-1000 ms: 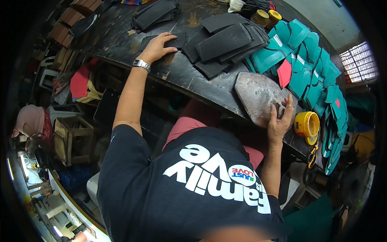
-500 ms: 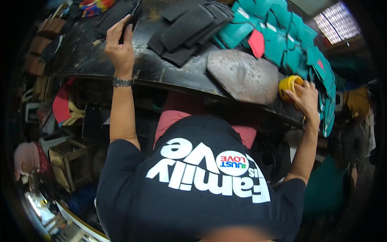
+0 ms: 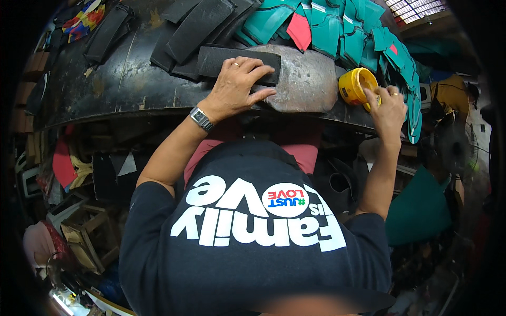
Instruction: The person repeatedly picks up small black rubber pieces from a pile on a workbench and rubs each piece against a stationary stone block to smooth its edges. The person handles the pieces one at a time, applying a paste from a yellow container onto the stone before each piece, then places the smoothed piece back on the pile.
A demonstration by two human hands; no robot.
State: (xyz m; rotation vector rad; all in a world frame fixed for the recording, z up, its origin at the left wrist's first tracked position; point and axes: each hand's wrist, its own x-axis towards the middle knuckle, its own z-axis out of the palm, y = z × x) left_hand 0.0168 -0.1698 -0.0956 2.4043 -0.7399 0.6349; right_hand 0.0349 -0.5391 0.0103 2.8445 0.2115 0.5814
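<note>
A black flat strip (image 3: 208, 62) lies partly over the heavy grey slab (image 3: 308, 79) on the dark table. My left hand (image 3: 234, 87) holds the strip's near side, fingers across it and the thumb along its near edge. To the right of the slab stands a yellow cup (image 3: 350, 87), tipped a little, with a stained inside. My right hand (image 3: 389, 110) is at the cup's right rim, fingers curled together; what they hold, if anything, is hidden.
Stacked black pieces (image 3: 184, 31) lie behind the strip. Teal pieces (image 3: 324, 31), with one red piece (image 3: 299, 31), are heaped at the back right. More black pieces (image 3: 108, 34) lie far left on the table (image 3: 105, 100). A wooden stool (image 3: 92, 239) stands lower left.
My left hand has come right from the black pieces at the far left, and a black strip now lies over the slab. My right hand has stayed by the yellow cup, its fingers now higher.
</note>
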